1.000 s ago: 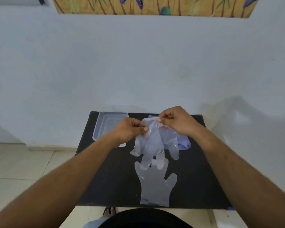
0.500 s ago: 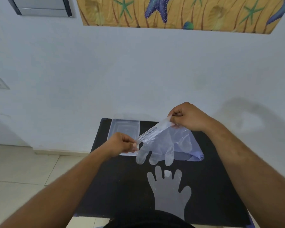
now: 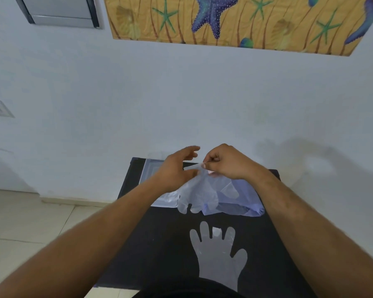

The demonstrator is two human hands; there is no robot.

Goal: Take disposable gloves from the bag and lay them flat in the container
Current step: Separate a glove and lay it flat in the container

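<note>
My right hand [image 3: 226,163] pinches the cuff of a clear disposable glove [image 3: 199,195], which hangs with its fingers down over the table. My left hand [image 3: 177,168] is beside it with fingers spread, its thumb close to the glove; it grips nothing. Behind the glove lies the pale blue plastic bag [image 3: 243,201] on the black table [image 3: 157,244]. A second clear glove [image 3: 219,254] lies flat near the front edge. The clear plastic container [image 3: 149,171] sits at the back left of the table, partly hidden by my left hand.
The small table stands against a white wall. Tiled floor [image 3: 26,222] lies to the left. A starfish picture [image 3: 235,22] hangs on the wall above. My dark clothing [image 3: 181,291] shows at the bottom edge.
My left hand let go of the glove's cuff and rose with fingers spread toward my right hand. The right hand moved left, still holding the glove. The camera tilted up.
</note>
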